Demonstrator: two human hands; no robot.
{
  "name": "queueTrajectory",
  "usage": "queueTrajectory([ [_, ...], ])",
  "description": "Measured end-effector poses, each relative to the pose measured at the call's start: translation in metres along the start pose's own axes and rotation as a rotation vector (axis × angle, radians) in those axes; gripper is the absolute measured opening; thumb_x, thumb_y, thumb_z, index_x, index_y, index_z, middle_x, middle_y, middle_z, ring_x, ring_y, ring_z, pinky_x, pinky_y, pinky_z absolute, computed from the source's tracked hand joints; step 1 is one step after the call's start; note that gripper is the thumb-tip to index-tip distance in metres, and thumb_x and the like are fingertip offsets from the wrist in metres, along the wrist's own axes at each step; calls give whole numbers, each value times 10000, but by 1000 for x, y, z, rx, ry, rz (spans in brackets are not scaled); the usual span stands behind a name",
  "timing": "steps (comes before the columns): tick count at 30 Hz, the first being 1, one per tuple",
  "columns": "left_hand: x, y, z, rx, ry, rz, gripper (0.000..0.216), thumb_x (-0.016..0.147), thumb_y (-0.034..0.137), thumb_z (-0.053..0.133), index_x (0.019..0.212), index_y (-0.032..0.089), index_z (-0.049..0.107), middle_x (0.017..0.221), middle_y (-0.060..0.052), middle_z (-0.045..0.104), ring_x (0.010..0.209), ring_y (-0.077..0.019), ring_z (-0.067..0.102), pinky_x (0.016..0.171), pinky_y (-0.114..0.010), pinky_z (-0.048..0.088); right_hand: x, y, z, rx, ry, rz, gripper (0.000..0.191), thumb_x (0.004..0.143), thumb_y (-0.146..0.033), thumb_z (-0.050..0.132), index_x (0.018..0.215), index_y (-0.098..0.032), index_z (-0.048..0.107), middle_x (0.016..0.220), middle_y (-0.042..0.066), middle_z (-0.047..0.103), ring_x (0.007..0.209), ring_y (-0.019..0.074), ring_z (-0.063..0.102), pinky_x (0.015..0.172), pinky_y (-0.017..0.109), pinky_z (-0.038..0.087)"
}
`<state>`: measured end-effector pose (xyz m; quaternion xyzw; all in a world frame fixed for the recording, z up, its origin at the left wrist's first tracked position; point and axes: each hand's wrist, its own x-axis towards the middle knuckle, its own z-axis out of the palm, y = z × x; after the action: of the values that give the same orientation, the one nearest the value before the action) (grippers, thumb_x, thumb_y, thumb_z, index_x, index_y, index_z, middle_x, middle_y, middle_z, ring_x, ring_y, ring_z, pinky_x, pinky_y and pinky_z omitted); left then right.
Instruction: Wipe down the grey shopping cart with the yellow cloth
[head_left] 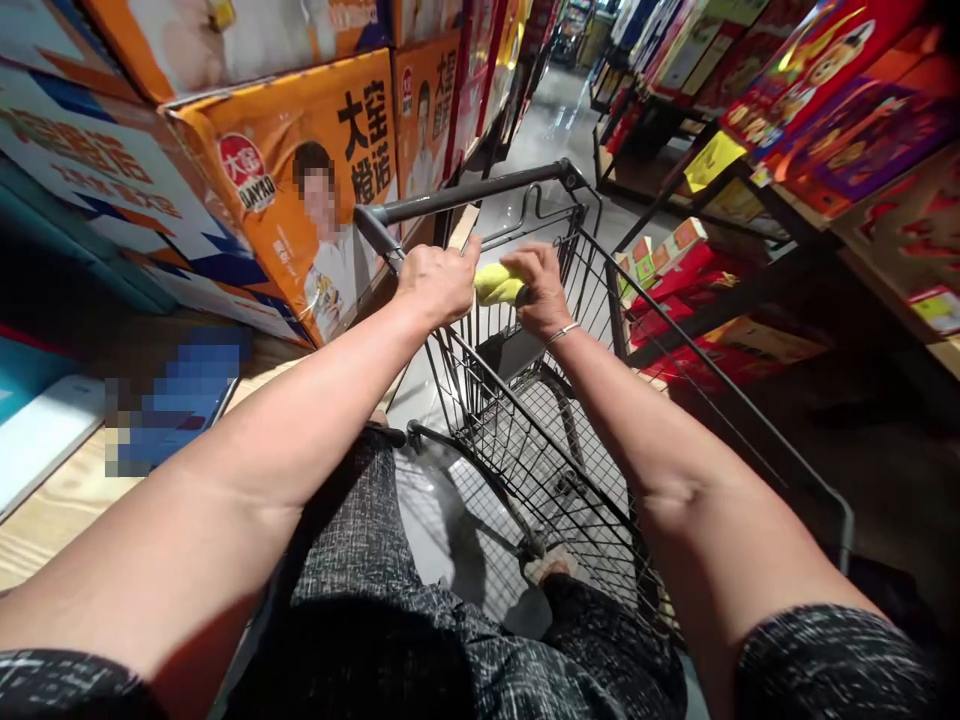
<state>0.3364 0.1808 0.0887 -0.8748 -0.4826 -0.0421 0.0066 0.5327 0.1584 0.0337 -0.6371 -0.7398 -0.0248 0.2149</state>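
On the orange carton at the upper left of the frame, a round red logo carries the white characters 大窑, with DAYAO in Latin capitals just beneath it. Near the same face's upper right corner, large black characters read 大窑 over 橙诺. The narrower orange carton directly to its right bears a small red logo and the same black characters, smaller and less sharp. Orange lettering on the white carton side at far left is too blurred to read with certainty, as is the print on the red packages at upper right.
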Motion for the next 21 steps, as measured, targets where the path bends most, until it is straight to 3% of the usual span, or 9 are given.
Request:
queueTrajectory([
  [4, 6, -3, 5, 46, 40, 23, 690, 974, 306, 405, 1622, 147, 229, 1329, -195, 639, 1190, -368, 615, 1004, -473, 398, -11, 28, 33, -44, 132, -121, 375, 947, -293, 597, 1321, -277, 609, 1377, 73, 566, 1332, 298, 438, 1121, 478, 362],
  [7, 11, -4, 10, 46, 66, 35, 781, 928, 342, 466, 1634, 133, 205, 1322, -211, 645, 1194, -384, 601, 1004, -493, 392, -39, 48, 66, -81, 139, -190, 305, 946, -253, 600, 1247, -246, 641, 1326, 81, 628, 1293, 300, 440, 1075, 486, 361],
  [9, 13, -5, 13, 35, 89, 41, 841, 885, 351, 515, 1639, 137, 209, 1298, -211, 659, 1191, -391, 596, 1006, -505, 388, -66, 59, 88, -110, 25, -204, 314, 944, -192, 587, 1250, -239, 643, 1335, 91, 637, 1280, 301, 431, 1034, 475, 375],
  [13, 15, -5, 16, 15, 143, 42, 831, 870, 360, 517, 1631, 153, 252, 1269, -195, 675, 1171, -386, 604, 990, -506, 393, -127, 78, 119, -160, -333, -218, 304, 954, -118, 542, 1193, -251, 674, 1296, 92, 656, 1213, 284, 458, 938, 417, 423],
  [16, 16, -4, 17, 1, 172, 55, 818, 881, 391, 507, 1621, 140, 267, 1268, -200, 677, 1176, -381, 600, 979, -490, 397, -155, 90, 129, -150, -437, -252, 253, 941, -102, 549, 1052, -259, 714, 1123, 57, 695, 1046, 238, 526, 872, 358, 458],
  [18, 17, -5, 19, -1, 191, 68, 850, 865, 411, 527, 1624, 140, 257, 1244, -193, 689, 1176, -383, 598, 980, -487, 396, -154, 94, 129, -142, -441, -255, 267, 933, -87, 540, 1053, -250, 714, 1112, 54, 690, 1011, 224, 534, 883, 345, 472],
  [21, 19, -5, 20, 17, 206, 79, 908, 830, 406, 561, 1636, 148, 232, 1205, -179, 701, 1161, -387, 602, 993, -492, 389, -116, 96, 115, -141, -332, -217, 311, 919, -95, 547, 1177, -214, 675, 1256, 103, 642, 1139, 259, 498, 955, 382, 469],
])
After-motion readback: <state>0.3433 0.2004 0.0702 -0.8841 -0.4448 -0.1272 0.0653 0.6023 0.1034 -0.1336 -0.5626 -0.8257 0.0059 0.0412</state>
